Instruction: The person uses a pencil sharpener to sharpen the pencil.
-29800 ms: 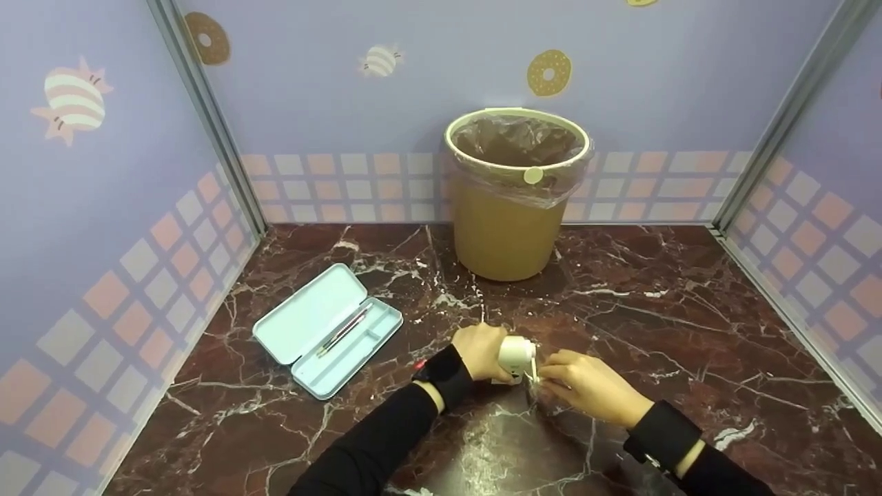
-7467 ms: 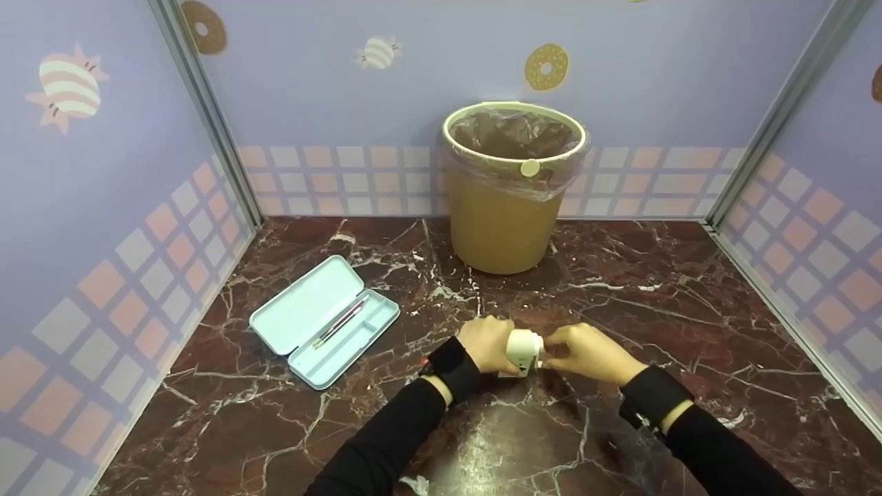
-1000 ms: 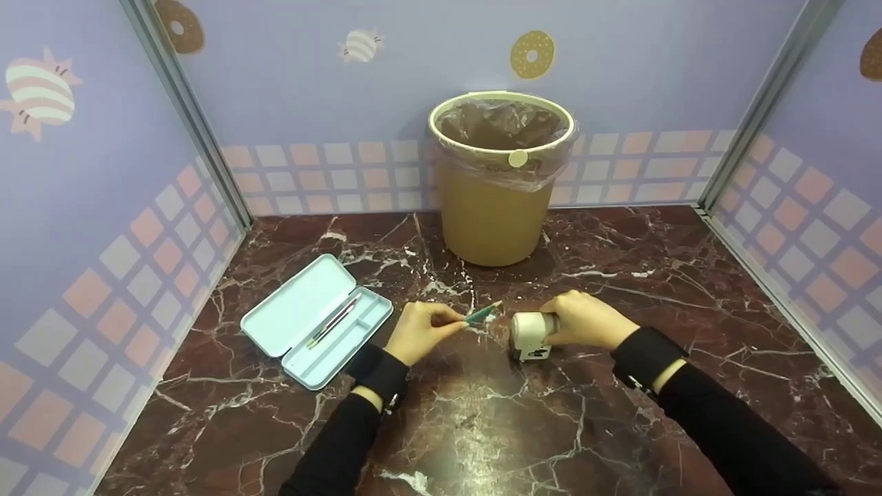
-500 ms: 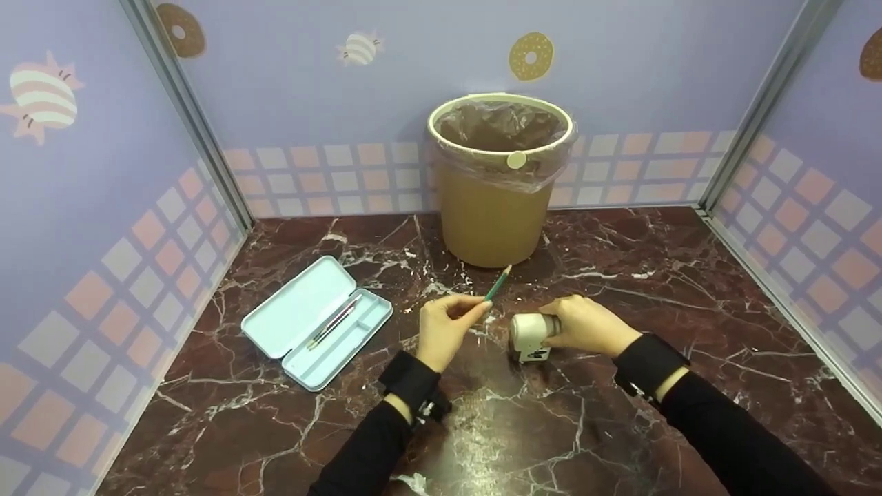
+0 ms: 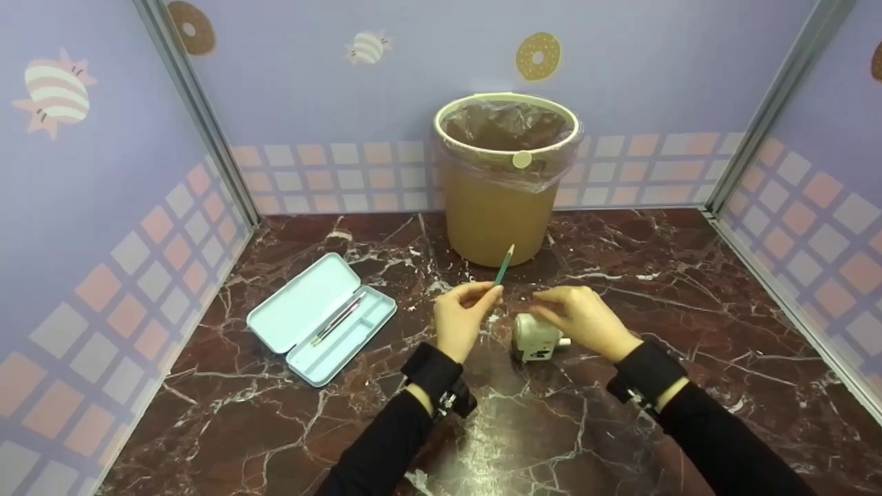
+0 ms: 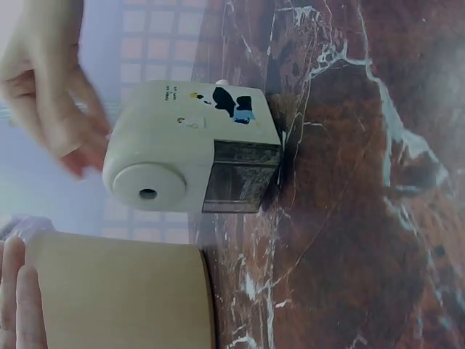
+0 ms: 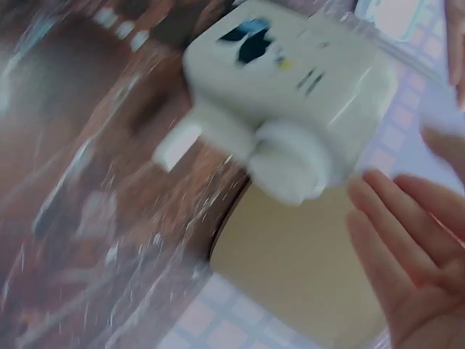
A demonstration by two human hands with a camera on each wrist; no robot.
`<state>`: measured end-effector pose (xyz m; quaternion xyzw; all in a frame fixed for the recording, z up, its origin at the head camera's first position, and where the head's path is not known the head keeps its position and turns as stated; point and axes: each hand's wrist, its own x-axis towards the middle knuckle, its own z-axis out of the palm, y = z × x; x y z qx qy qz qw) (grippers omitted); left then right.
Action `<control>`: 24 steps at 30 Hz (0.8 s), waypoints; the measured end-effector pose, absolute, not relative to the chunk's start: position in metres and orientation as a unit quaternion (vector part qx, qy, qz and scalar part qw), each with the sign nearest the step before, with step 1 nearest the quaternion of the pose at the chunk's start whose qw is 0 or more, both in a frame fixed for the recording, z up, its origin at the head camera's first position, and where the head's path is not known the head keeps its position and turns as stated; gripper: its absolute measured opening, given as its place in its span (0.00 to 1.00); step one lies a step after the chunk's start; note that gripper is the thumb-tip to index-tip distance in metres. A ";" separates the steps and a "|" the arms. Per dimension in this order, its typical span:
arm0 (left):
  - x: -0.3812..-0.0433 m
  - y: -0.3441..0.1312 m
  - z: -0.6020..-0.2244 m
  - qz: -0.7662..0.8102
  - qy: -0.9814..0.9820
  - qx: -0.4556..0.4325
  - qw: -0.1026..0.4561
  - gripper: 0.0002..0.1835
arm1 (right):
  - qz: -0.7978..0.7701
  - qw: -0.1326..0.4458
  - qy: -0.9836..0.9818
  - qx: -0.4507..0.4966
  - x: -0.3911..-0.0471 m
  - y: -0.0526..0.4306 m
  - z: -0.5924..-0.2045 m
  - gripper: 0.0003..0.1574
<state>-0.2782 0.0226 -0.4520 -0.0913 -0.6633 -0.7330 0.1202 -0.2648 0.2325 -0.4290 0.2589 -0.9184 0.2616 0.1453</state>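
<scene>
Nearest, between the two black sleeves (image 5: 386,437), the marble tabletop (image 5: 551,448) offers open room for drawing either arm back. Beyond it, the person's left hand (image 5: 458,322) pinches a green pencil (image 5: 504,269) between thumb and fingers, pointed end up, clear of the tabletop; the right hand (image 5: 591,322) is free, its fingers holding nothing near the top of the white sharpener (image 5: 536,337), though whether they touch it cannot be told. The step in hand seems to be checking the pencil's point outside the sharpener; the next move would call for a steady pinch, with the point clear of the casing. To the left, the open pencil case (image 5: 302,303) has raised edges to clear, with slim pens (image 5: 337,319) in one slot. Farther back, the lined bin (image 5: 497,213) limits forward reach, and the patterned wall (image 5: 289,89) closes the space behind it
</scene>
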 end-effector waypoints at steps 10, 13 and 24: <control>-0.279 0.029 -0.457 -0.729 -0.668 -0.091 0.123 0.09 | 0.461 0.229 -0.847 0.137 -0.262 0.193 -0.431 0.12; -0.278 0.031 -0.457 -0.717 -0.679 -0.090 0.128 0.09 | 0.512 0.214 -0.825 0.103 -0.264 0.185 -0.431 0.13; -0.276 0.032 -0.457 -0.702 -0.693 -0.097 0.135 0.08 | 0.620 0.155 -0.768 0.049 -0.268 0.172 -0.434 0.14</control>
